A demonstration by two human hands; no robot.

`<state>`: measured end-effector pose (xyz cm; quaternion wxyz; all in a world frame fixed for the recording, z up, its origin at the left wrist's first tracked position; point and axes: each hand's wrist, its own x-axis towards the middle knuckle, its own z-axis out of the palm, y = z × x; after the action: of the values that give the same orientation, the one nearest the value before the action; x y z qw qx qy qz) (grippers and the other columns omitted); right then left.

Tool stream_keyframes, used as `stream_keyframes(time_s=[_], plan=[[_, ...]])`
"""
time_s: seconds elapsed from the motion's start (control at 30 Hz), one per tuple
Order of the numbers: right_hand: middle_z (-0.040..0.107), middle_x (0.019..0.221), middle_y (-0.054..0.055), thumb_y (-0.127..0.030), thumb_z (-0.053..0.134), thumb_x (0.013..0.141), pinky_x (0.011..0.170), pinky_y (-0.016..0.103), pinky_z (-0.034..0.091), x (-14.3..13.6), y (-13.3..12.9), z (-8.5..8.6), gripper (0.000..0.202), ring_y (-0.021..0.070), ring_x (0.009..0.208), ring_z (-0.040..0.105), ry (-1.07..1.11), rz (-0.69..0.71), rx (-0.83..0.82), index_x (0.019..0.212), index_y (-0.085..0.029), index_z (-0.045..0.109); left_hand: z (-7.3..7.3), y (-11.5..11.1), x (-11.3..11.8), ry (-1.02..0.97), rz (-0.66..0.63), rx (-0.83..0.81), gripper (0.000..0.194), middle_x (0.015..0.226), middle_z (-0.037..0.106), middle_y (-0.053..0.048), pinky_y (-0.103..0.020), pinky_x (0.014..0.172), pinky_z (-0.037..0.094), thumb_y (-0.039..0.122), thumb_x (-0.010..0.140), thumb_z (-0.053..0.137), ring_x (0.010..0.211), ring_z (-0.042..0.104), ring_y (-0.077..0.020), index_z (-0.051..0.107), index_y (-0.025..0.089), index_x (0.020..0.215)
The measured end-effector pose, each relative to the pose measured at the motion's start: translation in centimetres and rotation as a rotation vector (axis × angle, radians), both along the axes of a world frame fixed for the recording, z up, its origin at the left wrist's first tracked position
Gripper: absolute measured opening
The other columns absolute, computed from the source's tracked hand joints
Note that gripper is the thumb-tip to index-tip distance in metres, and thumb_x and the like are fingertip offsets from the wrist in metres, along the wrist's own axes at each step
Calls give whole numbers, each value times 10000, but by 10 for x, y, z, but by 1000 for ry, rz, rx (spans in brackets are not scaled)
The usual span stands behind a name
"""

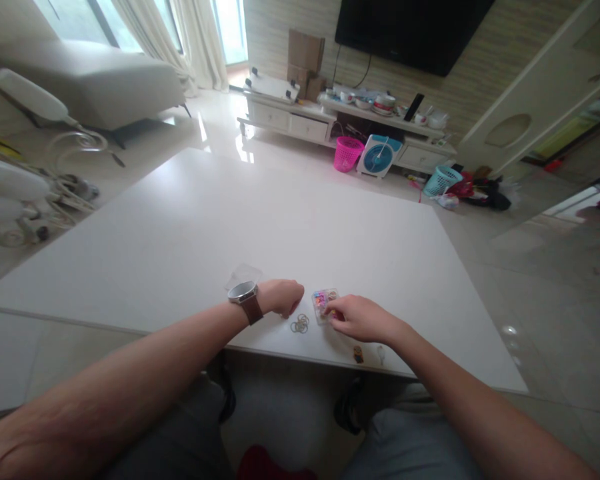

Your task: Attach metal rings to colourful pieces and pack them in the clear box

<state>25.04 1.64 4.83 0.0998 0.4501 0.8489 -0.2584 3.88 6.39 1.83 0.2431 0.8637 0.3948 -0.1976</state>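
Observation:
My right hand reaches into a small clear compartment box holding pink, purple and other coloured bits. Its thumb and forefinger are drawn together over the box; what lies between them is too small to make out. To the left, my left hand rests on the table with its fingers curled in, and their tips are hidden. Several metal rings lie in a loose cluster between the hands, close to the left one. Nearer the table edge are a small yellow and dark figure charm and a small whitish piece.
The white table spreads out ahead, its near edge just before my lap. A clear plastic piece lies behind my left wrist. Across the floor stand a pink basket, a blue fan and a low TV cabinet.

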Motion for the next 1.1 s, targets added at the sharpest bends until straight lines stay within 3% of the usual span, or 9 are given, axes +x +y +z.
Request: stream_keyframes(time_s=[0.23, 0.4, 0.6, 0.73, 0.87, 1.1], plan=[[701, 839, 44, -307, 515, 867, 596, 245, 323, 3, 0, 3, 271, 149, 662, 574, -23, -16, -6, 1041, -237, 712, 6, 2, 0, -56, -30, -110, 130, 769, 727, -43, -252, 577, 468, 141, 674, 683, 653, 630, -171, 750, 194, 771], [687, 803, 39, -320, 511, 872, 579, 240, 312, 3, -1, 2, 252, 144, 646, 559, -12, -14, -15, 983, -223, 715, 1, 3, -3, -34, -26, -13, 286, 877, 732, -58, -271, 629, 493, 130, 569, 781, 750, 653, -205, 740, 199, 843], [678, 784, 32, -299, 506, 870, 593, 240, 316, 2, 0, 1, 236, 143, 645, 547, -6, 3, -18, 949, -215, 712, 0, -3, -4, 29, -9, 20, 132, 763, 715, -113, -307, 600, 513, 80, 602, 712, 679, 665, -236, 741, 142, 715], [687, 814, 37, -306, 508, 863, 598, 242, 316, 3, 1, -1, 240, 145, 652, 545, -2, -7, -34, 952, -218, 713, 2, -6, -2, 25, -18, -29, 145, 733, 714, -75, -282, 572, 491, 99, 607, 688, 634, 639, -203, 740, 166, 724], [685, 807, 33, -312, 519, 855, 592, 241, 310, 4, 2, -3, 259, 145, 651, 548, 24, -5, -22, 1012, -235, 710, 2, -8, 4, -147, -96, -97, 117, 703, 702, -22, -253, 530, 427, 140, 653, 654, 591, 590, -161, 729, 198, 723], [677, 782, 32, -285, 490, 867, 589, 240, 315, 2, 1, -1, 277, 142, 630, 535, 32, 14, -18, 1023, -233, 713, -11, -10, 7, -318, -155, 17, 197, 767, 685, 0, -248, 585, 416, 180, 626, 735, 698, 611, -167, 697, 218, 815]])
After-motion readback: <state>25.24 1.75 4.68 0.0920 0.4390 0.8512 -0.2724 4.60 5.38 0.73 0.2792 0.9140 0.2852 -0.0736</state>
